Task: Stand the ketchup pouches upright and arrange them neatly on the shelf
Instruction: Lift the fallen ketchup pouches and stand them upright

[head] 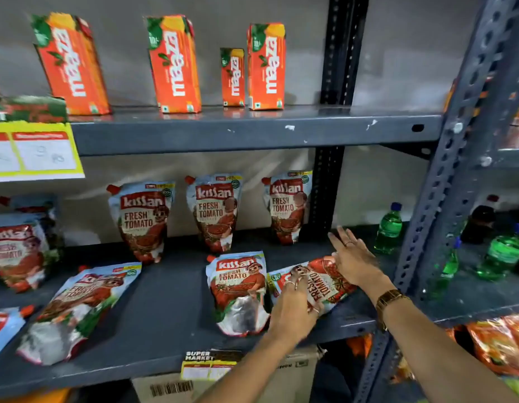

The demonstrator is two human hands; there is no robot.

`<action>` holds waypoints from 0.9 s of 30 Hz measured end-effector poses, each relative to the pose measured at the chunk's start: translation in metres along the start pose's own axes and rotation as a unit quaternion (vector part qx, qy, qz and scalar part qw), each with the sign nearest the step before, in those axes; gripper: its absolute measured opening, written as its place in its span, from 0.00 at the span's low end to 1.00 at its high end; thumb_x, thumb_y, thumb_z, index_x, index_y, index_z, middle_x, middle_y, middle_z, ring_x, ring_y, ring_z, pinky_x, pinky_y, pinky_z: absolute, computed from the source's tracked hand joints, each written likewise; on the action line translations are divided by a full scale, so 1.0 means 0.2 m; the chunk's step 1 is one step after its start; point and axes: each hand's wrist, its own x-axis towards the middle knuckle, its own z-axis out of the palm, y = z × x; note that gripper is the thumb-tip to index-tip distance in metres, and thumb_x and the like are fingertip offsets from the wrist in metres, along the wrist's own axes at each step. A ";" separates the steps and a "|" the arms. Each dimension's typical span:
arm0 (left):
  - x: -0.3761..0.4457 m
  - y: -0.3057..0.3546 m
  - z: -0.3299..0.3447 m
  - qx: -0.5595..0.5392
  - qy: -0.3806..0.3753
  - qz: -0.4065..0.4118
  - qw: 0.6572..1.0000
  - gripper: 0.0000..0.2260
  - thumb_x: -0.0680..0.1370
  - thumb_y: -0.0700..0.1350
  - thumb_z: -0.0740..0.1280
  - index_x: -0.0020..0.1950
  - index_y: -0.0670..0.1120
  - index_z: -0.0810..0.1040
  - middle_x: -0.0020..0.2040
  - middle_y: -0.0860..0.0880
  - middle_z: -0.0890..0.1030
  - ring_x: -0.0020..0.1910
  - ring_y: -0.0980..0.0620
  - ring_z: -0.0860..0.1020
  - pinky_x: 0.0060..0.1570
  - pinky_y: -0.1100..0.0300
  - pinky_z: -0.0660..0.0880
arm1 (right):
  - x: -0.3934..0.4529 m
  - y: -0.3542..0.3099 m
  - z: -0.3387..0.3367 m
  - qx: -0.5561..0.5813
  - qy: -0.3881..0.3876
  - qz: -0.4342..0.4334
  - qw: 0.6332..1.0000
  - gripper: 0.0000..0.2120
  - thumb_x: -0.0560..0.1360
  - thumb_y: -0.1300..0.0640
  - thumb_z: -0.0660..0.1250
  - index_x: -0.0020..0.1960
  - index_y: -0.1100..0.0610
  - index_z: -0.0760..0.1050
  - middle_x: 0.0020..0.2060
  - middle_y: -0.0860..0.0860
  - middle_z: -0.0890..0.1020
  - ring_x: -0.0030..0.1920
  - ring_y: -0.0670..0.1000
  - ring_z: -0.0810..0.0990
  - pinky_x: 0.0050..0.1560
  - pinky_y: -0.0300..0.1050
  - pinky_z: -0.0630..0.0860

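Note:
On the dark grey shelf (pixel 171 324) three ketchup pouches stand upright at the back: one on the left (pixel 142 219), one in the middle (pixel 214 209), one on the right (pixel 287 205). Three pouches lie flat nearer the front: one at the left (pixel 75 309), one in the middle (pixel 240 289), and one turned sideways on the right (pixel 325 282). My left hand (pixel 293 309) grips the near end of the sideways pouch. My right hand (pixel 352 257) rests on its far end with fingers spread. More pouches sit at the far left (pixel 18 251).
Orange mango drink cartons (pixel 175 64) stand on the shelf above. Green bottles (pixel 389 228) stand just right of my right hand, beside the perforated upright post (pixel 432 216). A yellow price tag (pixel 34 151) hangs at the upper left. A cardboard box (pixel 281 376) sits below the shelf.

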 end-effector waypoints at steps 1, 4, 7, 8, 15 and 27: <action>0.01 0.00 0.03 0.002 -0.034 -0.007 0.999 0.29 0.74 0.50 0.66 0.72 0.44 0.61 0.73 0.44 0.64 0.70 0.46 0.65 0.69 0.55 0.66 | 0.01 0.01 0.01 -0.013 -0.015 0.006 1.000 0.25 0.80 0.56 0.50 0.75 0.52 0.48 0.77 0.53 0.46 0.76 0.53 0.46 0.75 0.51 0.48; 0.03 0.01 0.08 0.044 -0.098 -0.013 0.994 0.27 0.73 0.48 0.67 0.70 0.43 0.65 0.71 0.43 0.68 0.68 0.44 0.68 0.67 0.54 0.68 | 0.01 0.03 0.02 -0.039 -0.057 0.019 0.997 0.22 0.79 0.57 0.51 0.73 0.51 0.56 0.76 0.53 0.54 0.76 0.52 0.51 0.75 0.50 0.48; 0.07 0.00 0.10 0.071 -0.083 -0.016 0.994 0.18 0.74 0.43 0.65 0.64 0.43 0.72 0.65 0.42 0.74 0.62 0.41 0.74 0.61 0.52 0.73 | 0.00 0.03 0.02 -0.040 -0.040 0.029 0.998 0.21 0.78 0.57 0.54 0.70 0.49 0.63 0.72 0.53 0.64 0.72 0.54 0.59 0.72 0.49 0.55; 0.08 0.00 0.10 0.070 -0.079 -0.018 0.994 0.17 0.74 0.42 0.64 0.63 0.43 0.73 0.63 0.42 0.76 0.60 0.41 0.75 0.59 0.52 0.74 | 0.00 0.02 0.01 -0.045 -0.033 0.037 0.998 0.20 0.77 0.58 0.55 0.68 0.50 0.66 0.70 0.53 0.67 0.70 0.54 0.62 0.71 0.49 0.58; 0.20 -0.04 0.07 0.015 -0.095 -0.075 0.993 0.21 0.74 0.33 0.61 0.66 0.43 0.72 0.68 0.41 0.73 0.66 0.42 0.71 0.69 0.54 0.68 | 0.00 -0.01 -0.05 -0.089 -0.054 0.112 0.988 0.17 0.76 0.60 0.56 0.64 0.57 0.71 0.64 0.56 0.72 0.66 0.57 0.67 0.64 0.50 0.69; 0.41 -0.07 -0.02 -0.004 -0.054 -0.120 0.991 0.14 0.75 0.36 0.63 0.60 0.41 0.78 0.63 0.40 0.78 0.63 0.43 0.75 0.64 0.58 0.71 | -0.01 -0.06 -0.15 -0.127 -0.078 0.145 0.978 0.16 0.75 0.62 0.59 0.62 0.61 0.72 0.61 0.58 0.76 0.60 0.60 0.76 0.50 0.53 0.78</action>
